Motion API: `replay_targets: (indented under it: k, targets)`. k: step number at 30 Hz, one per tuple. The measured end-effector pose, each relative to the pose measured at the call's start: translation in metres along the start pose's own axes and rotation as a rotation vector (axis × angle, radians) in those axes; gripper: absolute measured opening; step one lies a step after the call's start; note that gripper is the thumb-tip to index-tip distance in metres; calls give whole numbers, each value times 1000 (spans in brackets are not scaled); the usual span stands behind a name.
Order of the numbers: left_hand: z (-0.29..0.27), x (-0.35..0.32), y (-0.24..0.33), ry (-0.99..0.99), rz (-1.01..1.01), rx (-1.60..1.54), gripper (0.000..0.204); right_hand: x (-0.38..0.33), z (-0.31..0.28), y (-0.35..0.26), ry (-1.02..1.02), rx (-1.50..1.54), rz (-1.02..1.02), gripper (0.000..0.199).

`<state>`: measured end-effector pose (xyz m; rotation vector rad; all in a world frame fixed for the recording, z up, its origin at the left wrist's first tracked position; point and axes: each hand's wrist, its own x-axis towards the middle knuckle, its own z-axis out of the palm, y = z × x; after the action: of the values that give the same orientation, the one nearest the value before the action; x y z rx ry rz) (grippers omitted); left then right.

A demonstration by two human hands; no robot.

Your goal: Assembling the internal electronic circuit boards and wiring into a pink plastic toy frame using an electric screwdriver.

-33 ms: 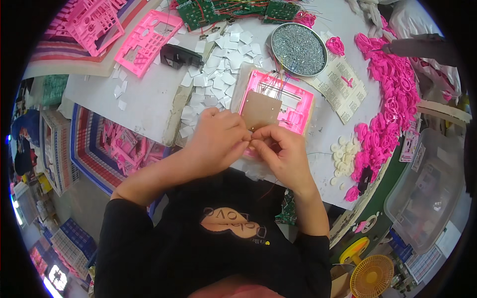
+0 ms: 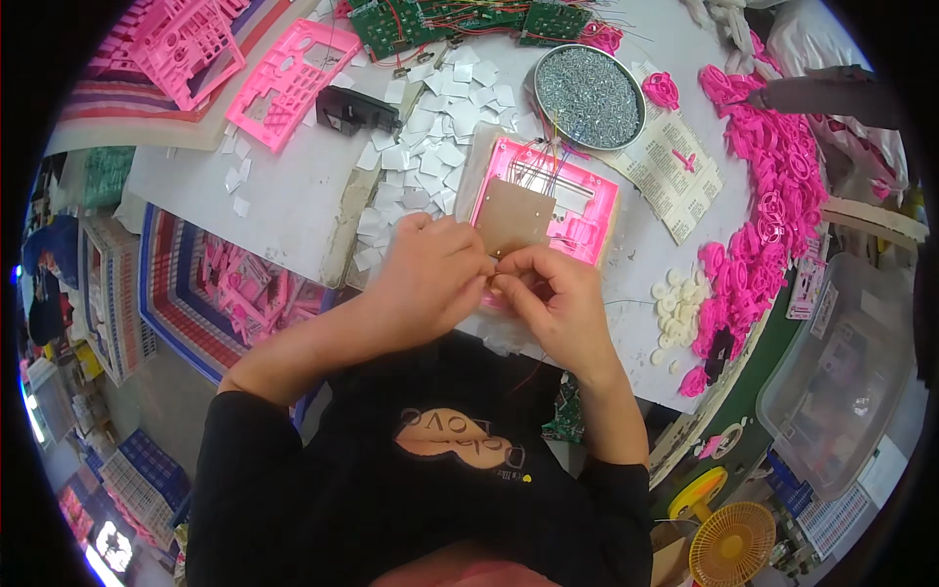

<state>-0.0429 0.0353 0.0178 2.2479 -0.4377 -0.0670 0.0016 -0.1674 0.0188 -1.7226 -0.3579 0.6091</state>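
Observation:
At the near edge of a pink plastic housing (image 2: 591, 201), my two hands meet fingertip to fingertip. My left hand (image 2: 432, 279) is closed, its thumb and fingers pinched together. The fingers of my right hand (image 2: 559, 301) are also pinched, right beside them. Whatever sits between the fingertips is too small and covered to name. Just beyond the fingers, a flat brown board (image 2: 513, 213) lies in the housing. Several thin coloured wires (image 2: 548, 168) run over the housing's far side. My hands hide the near part of the housing.
A round tin of small screws (image 2: 589, 96) stands behind the housing. White square pieces (image 2: 437, 147) spread to the left, and green circuit boards (image 2: 386, 27) lie at the back. Pink parts (image 2: 773, 186) and white discs (image 2: 677, 311) are at right. A blue-rimmed basket (image 2: 176, 318) stands left.

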Motion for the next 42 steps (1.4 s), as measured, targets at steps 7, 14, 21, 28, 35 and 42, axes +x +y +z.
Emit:
replay_targets:
  k: [7,14,21,28,35,42]
  targets:
    - [-6,2,-1,91,-14,11,9,0,-4,-5,13,88,71,10]
    - [1,0,1,79,-43,60,13,-3,2,-4,39,33,24,10]
    - [4,1,1,54,-90,-126,12,-4,5,2,119,-133,-127,13]
    - [11,3,13,213,-86,-216,10,-18,19,-13,360,-407,-413,19]
    - [21,0,14,252,-47,-269,14,-24,29,3,412,-227,-355,13]
    - [-2,11,5,-129,-462,-482,9,-22,26,13,372,-371,-552,19]
